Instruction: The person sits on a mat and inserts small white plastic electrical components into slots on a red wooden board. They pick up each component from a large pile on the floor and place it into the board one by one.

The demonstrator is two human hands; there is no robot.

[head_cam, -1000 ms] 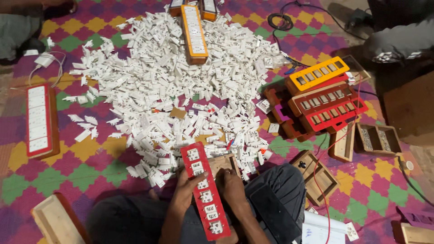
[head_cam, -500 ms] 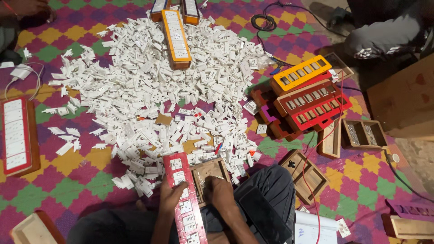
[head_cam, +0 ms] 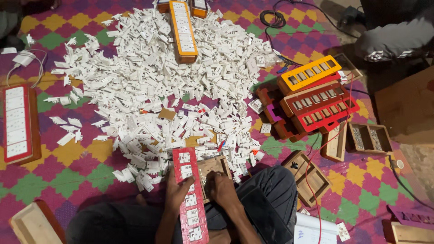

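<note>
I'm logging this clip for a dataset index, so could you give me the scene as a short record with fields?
setting: patterned floor mat, person seated, seen from above
left hand: left hand rests on a long red switch panel lying across the lap
right hand: right hand at a small wooden tray beside the panel
centre: large heap of white switch and socket parts
on heap: orange-edged panel
right side: stack of empty yellow and red frames; wooden boxes
left edge: red panel with white switches
</note>
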